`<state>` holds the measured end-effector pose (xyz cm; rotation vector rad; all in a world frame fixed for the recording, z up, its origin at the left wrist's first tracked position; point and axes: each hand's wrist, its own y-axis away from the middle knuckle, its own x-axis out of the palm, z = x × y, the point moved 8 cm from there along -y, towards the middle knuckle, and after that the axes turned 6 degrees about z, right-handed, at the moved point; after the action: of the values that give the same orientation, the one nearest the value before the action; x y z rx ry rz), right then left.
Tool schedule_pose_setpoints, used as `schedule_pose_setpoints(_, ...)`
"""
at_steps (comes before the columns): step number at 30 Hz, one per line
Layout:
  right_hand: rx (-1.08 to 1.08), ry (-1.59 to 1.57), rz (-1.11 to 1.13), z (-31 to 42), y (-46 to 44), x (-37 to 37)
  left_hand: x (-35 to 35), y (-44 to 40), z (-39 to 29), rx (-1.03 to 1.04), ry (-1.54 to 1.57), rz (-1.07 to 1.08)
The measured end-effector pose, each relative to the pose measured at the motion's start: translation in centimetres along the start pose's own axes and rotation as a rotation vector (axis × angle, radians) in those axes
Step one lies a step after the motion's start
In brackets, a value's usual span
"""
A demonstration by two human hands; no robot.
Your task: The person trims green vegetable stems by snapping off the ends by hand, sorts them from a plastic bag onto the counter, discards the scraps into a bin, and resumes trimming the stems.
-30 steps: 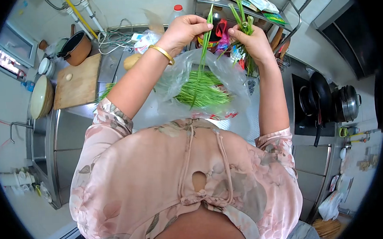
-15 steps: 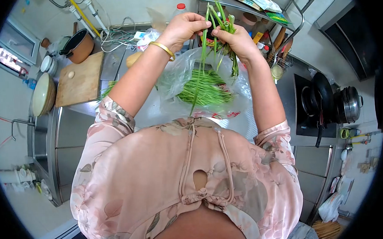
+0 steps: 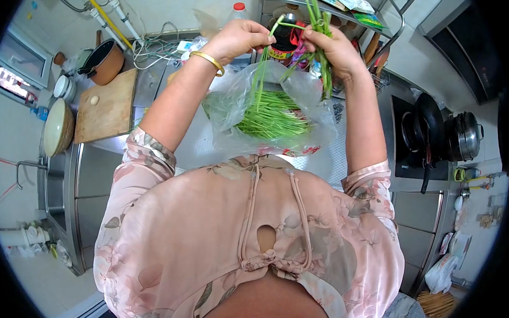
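Note:
My left hand (image 3: 248, 39) pinches a few long thin green stems (image 3: 259, 79) that look like garlic scapes; they hang down in front of the bag. One bent stem stretches across from these fingertips to my right hand (image 3: 336, 48). That hand is closed around a bunch of green stems (image 3: 326, 79), whose ends stick out above and below the fist. Below and between the hands, an opened clear plastic bag (image 3: 224, 116) lies on the counter with a pile of cut-looking green stems (image 3: 272, 117) inside it.
At left, a wooden cutting board (image 3: 106, 108) bears a small pale round item, near a large bowl (image 3: 59, 126) and a brown pot (image 3: 106, 62). A metal rack (image 3: 394, 33) with jars stands behind my right hand. A stove (image 3: 405, 169) holding black pans is at right.
My hands have moved apart, the right one going right with its bunch and the left one slightly left. A stem now spans the gap between them.

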<state>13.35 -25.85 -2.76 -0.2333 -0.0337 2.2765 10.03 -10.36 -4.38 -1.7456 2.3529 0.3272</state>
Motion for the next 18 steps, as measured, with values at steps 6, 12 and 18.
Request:
schedule_pose_setpoints(6, -0.037, -0.016, -0.107, 0.8, 0.8, -4.6, 0.4, 0.3, 0.1, 0.01, -0.211, 0.111)
schedule_pose_setpoints(12, 0.077, -0.001, -0.122, -2.4, 1.4, -0.8, -0.5, -0.1, 1.1, -0.039, 0.069, 0.026)
schedule_pose_setpoints(18, 0.119, -0.24, 0.098, -4.6, 1.3, 6.6, -0.6, -0.2, 1.1, -0.045, 0.225, -0.058)
